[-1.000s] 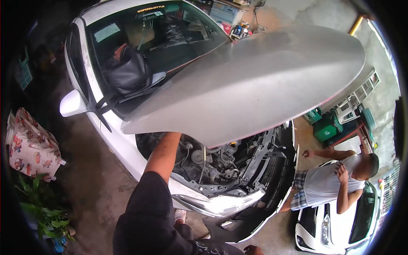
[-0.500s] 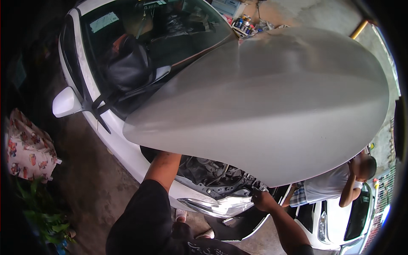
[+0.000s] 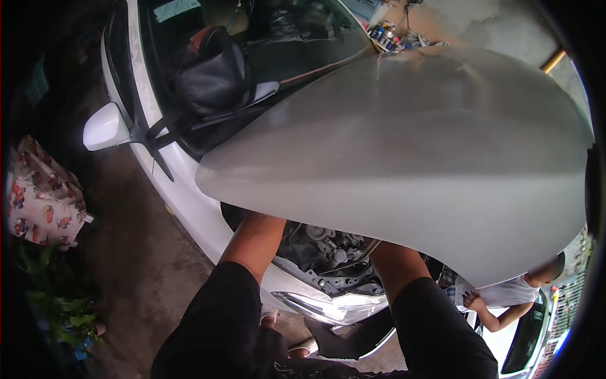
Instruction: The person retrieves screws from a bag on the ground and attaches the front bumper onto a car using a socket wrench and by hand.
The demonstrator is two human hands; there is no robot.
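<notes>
Car hood (image 3: 391,151) — matte gry, raised, tilted — abv eng. bay (image 3: 339,256).

We Reach Forward, Both Hands Hidden from View

Our left forearm (image 3: 255,243) slants up and inward, bare beyond its dark sleeve (image 3: 211,319). Our right forearm (image 3: 398,265) leans inward too, well apart from the left, bare beyond the right sleeve (image 3: 439,328). Our grip cannot be told.
</notes>
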